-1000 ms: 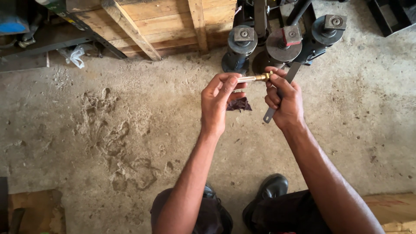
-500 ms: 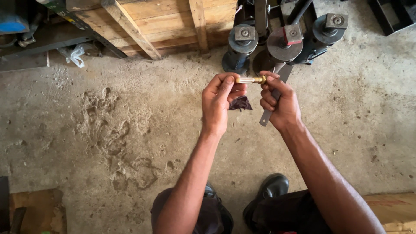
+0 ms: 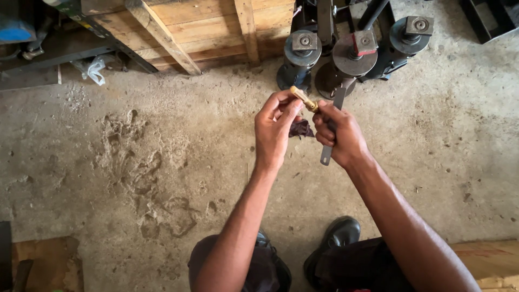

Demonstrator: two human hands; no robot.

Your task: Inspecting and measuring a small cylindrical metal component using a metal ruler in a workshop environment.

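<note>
The left hand (image 3: 274, 130) pinches a small brass fitting (image 3: 304, 99) at its fingertips, a dark rag (image 3: 300, 128) tucked beneath; the right hand (image 3: 338, 135) grips a flat metal wrench (image 3: 331, 138), thumb touching the fitting, above the concrete floor (image 3: 135, 162)

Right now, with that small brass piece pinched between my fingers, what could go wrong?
The short brass-coloured rod is held only at the tips of the left hand and right hand, so it could slip onto the gritty concrete floor. The right hand also grips a flat grey metal wrench, which may hamper its hold or swing into the left hand.
</note>
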